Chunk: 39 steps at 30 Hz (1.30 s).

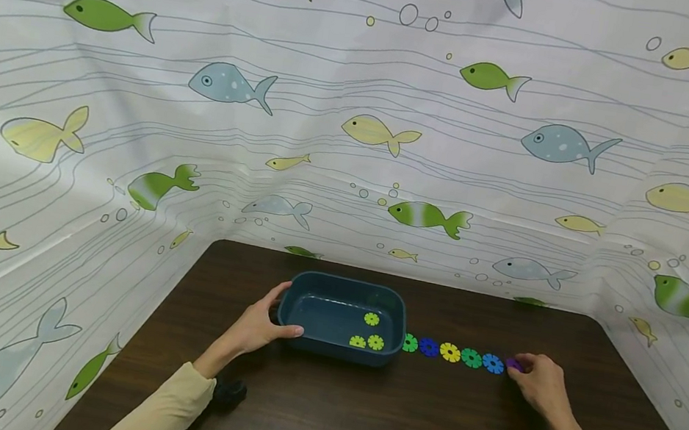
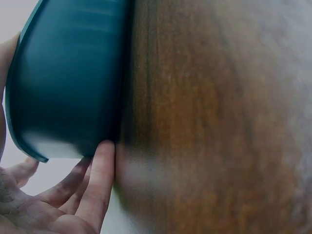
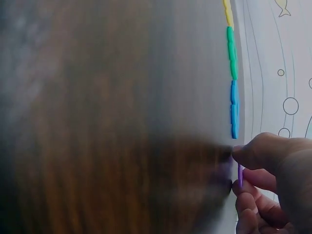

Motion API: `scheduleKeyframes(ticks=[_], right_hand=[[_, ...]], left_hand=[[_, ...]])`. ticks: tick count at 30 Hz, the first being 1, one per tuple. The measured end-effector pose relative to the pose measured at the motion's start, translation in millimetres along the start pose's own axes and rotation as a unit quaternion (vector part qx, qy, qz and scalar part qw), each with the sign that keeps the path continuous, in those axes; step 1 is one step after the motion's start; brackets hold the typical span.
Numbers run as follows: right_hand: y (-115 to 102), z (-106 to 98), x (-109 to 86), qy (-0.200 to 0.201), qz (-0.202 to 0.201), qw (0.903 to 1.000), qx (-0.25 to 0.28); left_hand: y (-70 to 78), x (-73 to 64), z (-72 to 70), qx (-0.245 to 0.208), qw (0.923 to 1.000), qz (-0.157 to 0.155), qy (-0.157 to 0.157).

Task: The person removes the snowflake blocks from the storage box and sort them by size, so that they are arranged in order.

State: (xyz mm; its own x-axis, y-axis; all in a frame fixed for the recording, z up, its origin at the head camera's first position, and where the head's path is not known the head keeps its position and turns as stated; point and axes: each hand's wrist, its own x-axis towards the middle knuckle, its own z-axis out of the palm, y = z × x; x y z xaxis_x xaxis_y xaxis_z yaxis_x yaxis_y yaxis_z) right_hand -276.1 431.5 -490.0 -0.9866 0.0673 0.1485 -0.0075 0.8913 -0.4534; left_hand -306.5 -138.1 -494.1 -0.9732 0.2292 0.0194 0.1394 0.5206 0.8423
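Right hand (image 1: pixel 541 384): pinches the purple disc (image 3: pixel 240 176) between thumb and fingers.
Purple disc: just beside the light blue disc (image 1: pixel 492 363), at the row's right end.
Left hand (image 1: pixel 257 325): grips the left end of the blue basin (image 1: pixel 324 348), thumb along the front rim.
Row on the tabletop (image 1: pixel 366 426): from the basin's right side, green, dark blue, yellow, green, light blue.
Inside the basin: three yellow-green discs (image 1: pixel 375 342), toward the right.
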Motion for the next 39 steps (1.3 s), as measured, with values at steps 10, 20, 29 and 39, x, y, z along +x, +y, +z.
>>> scheduleKeyframes(ticks=[10, 20, 29, 39], right_hand=[[6, -3, 0.9, -0.034, 0.030, 0.9984, 0.033], [7, -5, 1.3, -0.047, 0.049, 0.9965, 0.048], [-1, -10, -1.2, -0.051, 0.068, 0.9946, 0.059], [-62, -8, -3.3, 0.007, 0.019, 0.9973, 0.071]], left_hand=[[1.5, -0.8, -1.3, 0.000, 1.0000, 0.001, -0.005], [1.2, 0.8, 0.5, -0.002, 1.0000, 0.000, -0.001], [1.0, 0.1, 0.0, -0.004, 1.0000, 0.001, -0.004], [1.7, -0.8, -0.7, -0.004, 1.0000, -0.001, -0.004]])
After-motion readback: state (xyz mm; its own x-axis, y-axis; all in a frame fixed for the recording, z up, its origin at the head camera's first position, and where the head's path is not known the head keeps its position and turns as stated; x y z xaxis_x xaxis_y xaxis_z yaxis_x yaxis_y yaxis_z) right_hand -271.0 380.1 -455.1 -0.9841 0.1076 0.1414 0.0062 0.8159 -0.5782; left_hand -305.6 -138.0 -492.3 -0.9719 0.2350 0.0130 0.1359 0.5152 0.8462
